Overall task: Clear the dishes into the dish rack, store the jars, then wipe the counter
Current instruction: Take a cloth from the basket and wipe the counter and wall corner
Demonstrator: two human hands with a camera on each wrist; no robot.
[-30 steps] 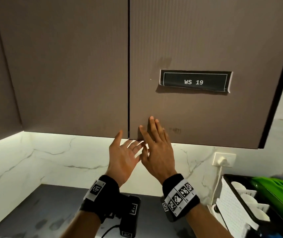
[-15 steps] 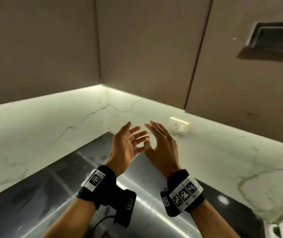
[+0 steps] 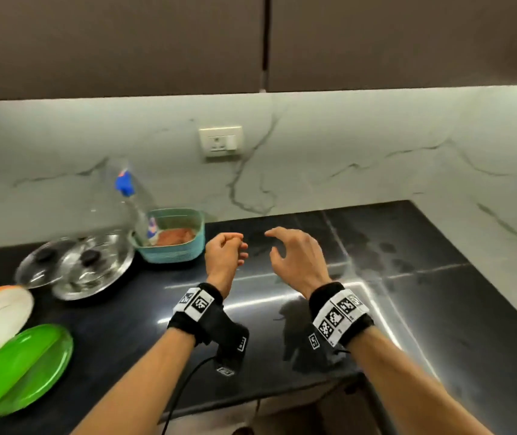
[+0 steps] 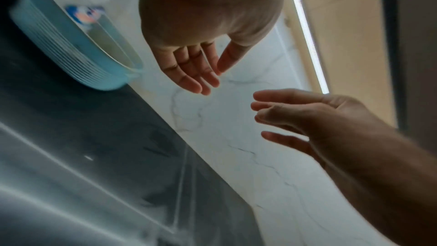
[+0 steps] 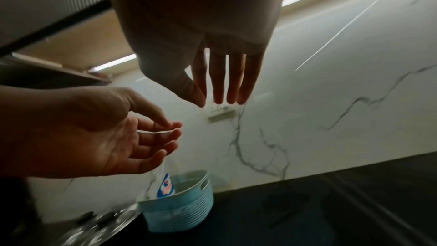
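Mid-frame, left hand (image 3: 224, 257) and right hand (image 3: 298, 257) hover empty, fingers loosely curled. Plates (image 3: 25, 368) lie lower left, lids (image 3: 91, 265) left, well apart from fingers.

Counter (image 3: 392, 309) black; basket (image 3: 172, 249) teal; plate (image 3: 22, 368) green; backsplash (image 3: 345, 158) white, grey-veined.

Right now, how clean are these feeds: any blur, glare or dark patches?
Head view: steel lids and plates at left motion-smeared, strip-light glare streaks across the black counter. Left wrist view: teal basket blurred. Right wrist view: right hand backlit, nearly silhouetted.
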